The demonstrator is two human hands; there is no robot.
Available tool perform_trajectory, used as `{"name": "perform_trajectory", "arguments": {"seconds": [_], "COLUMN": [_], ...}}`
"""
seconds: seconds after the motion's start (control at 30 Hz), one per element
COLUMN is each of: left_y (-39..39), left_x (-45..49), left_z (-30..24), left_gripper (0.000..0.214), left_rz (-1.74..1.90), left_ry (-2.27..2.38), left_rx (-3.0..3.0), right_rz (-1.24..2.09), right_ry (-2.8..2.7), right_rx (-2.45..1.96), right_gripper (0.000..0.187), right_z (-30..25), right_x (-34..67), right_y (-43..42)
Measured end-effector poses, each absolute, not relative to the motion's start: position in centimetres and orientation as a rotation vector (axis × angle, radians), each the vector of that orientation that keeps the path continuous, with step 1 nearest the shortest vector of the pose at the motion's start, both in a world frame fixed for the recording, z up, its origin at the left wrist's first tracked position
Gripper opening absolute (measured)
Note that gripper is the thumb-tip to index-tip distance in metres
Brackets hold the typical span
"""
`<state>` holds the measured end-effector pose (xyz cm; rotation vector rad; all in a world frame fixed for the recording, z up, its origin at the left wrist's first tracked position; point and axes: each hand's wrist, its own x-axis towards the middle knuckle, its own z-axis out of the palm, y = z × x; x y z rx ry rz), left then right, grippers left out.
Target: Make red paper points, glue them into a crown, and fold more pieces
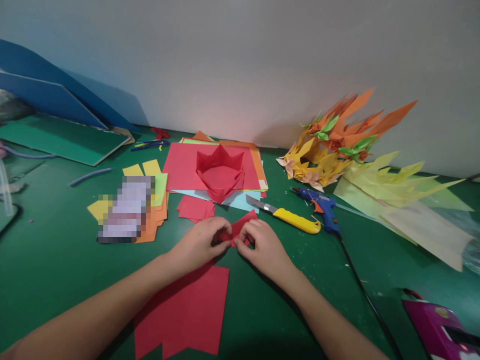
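Note:
A small piece of red paper (pixel 247 218) is pinched between my two hands, with a fold showing in it. My left hand (pixel 204 237) is closed on its left side, thumb and fingertips together. On the right side my right hand (pixel 264 245) grips it the same way; the fingers hide much of the paper. Just behind lie small red paper squares (pixel 195 207). A folded red paper crown (pixel 221 170) with pointed edges stands farther back on stacked coloured sheets (pixel 178 162). Below my left wrist lies a larger red sheet (pixel 187 310) with notched lower edge.
Right of my hands lie a yellow utility knife (pixel 296 220), blade out, and a blue glue gun (pixel 324 207) with a black cord. Orange and yellow paper crowns (pixel 337 140) stand back right. A blurred-out flat object (pixel 127 210) covers coloured paper on the left. A purple case (pixel 435 325) sits front right.

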<state>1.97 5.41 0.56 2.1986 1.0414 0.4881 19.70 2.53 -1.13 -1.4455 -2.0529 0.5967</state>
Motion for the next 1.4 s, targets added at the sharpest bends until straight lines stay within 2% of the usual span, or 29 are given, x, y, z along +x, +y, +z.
{"name": "perform_trajectory", "arguments": {"seconds": [0.2,0.43,0.7,0.87,1.07,1.4], "left_y": [5.5,5.5,5.4,5.5,5.9,4.9], "left_x": [2.0,2.1,2.0,1.9,0.7,0.6], "left_z": [0.6,0.8,0.6,0.8,1.5,2.4], "left_gripper": [0.008,0.011,0.010,0.008,0.029,0.035], "left_rz": [0.462,0.451,0.466,0.466,0.333,0.229], "left_ry": [1.073,1.089,1.081,1.031,0.910,0.805], "left_rx": [2.160,2.155,2.187,2.224,2.356,2.828], "right_rz": [0.615,0.663,0.482,0.469,0.485,0.526], "right_ry": [-2.059,-2.113,-2.193,-2.226,-2.234,-2.233], "right_rx": [-1.429,-1.215,-1.102,-1.094,-1.117,-1.130], "right_gripper": [0.018,0.007,0.020,0.021,0.019,0.015], "right_z": [-1.0,-1.5,-1.7,-1.5,-1.3,-0.9], "right_x": [20.0,21.2,22.0,22.0,22.0,21.9], "right_y": [2.5,2.2,2.1,2.2,2.2,2.1]}}
